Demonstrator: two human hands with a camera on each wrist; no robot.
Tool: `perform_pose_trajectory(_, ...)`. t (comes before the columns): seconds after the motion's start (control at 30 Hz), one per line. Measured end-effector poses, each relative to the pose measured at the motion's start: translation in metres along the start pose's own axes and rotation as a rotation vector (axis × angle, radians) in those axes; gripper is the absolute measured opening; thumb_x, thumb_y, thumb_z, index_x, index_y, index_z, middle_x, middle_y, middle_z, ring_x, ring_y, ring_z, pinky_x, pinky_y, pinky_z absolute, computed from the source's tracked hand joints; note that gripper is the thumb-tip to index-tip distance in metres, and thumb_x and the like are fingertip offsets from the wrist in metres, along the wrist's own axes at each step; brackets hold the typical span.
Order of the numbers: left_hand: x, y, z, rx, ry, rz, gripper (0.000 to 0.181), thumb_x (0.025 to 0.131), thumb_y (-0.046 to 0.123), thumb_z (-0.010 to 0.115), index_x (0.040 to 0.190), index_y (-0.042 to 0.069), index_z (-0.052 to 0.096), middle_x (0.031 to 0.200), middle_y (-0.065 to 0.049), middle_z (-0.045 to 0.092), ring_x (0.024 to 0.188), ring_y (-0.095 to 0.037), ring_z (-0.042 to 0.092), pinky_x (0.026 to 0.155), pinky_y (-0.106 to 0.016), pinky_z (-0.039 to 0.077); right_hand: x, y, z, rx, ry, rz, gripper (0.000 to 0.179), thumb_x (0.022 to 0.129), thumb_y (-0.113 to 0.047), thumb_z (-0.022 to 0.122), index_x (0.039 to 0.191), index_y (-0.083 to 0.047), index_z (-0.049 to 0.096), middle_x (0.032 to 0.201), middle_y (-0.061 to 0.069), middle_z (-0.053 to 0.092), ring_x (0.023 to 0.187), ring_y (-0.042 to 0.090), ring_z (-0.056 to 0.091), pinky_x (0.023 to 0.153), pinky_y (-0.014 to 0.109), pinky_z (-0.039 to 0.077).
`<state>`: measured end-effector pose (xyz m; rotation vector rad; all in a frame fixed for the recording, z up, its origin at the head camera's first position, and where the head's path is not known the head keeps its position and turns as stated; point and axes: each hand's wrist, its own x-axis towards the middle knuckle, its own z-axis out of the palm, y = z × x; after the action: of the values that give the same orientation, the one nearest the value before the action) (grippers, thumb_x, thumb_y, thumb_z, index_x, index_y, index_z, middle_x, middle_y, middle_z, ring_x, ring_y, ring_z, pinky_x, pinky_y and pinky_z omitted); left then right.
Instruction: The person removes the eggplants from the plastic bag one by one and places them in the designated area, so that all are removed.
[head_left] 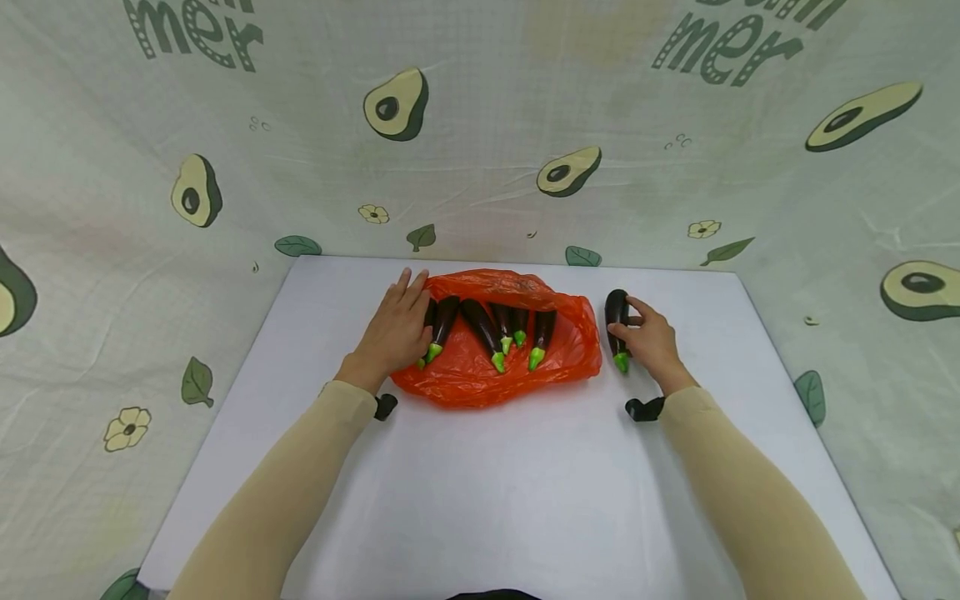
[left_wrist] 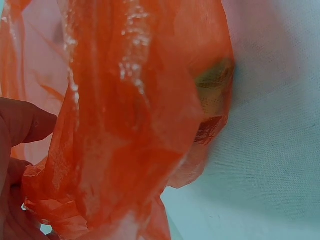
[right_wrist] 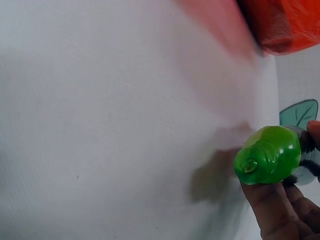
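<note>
An orange-red plastic bag (head_left: 480,392) lies spread on the table with its mouth toward me. Several dark toy eggplants (head_left: 480,323) with green caps rest in it. My left hand (head_left: 395,327) is at the bag's left side, and in the left wrist view its thumb and fingers hold the crinkled film (left_wrist: 60,200). Right of the bag, my right hand (head_left: 651,340) pinches one eggplant (head_left: 617,321) between thumb and fingers, its green cap toward me. The right wrist view shows that green cap (right_wrist: 270,155) close up, with a shadow on the table beside it.
The white table (head_left: 510,500) stands against a cloth backdrop (head_left: 480,100) printed with avocados and leaves. Black wrist camera mounts stick out from both wrists, the left mount (head_left: 386,407) near the bag and the right mount (head_left: 643,409) over the table.
</note>
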<state>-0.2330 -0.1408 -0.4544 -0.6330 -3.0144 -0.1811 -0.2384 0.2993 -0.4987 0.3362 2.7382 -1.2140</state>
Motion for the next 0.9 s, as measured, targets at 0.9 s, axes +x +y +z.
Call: perform_pose_trajectory(0.9,-0.001,0.003,-0.005,0.01,-0.02,-0.002,0.072,0.102,0.027,0.065,0.16,-0.005,0.037,0.178,-0.015,0.012,0.165,-0.037,0.001,0.133,-0.054,0.012,-0.001,0.006,0.013,-0.047,0.022,-0.005,0.071,0.106,-0.034,0.062,0.167,-0.014,0.032,0.152,0.031,0.052,0.133,0.049,0.053,0.107,0.057,0.054)
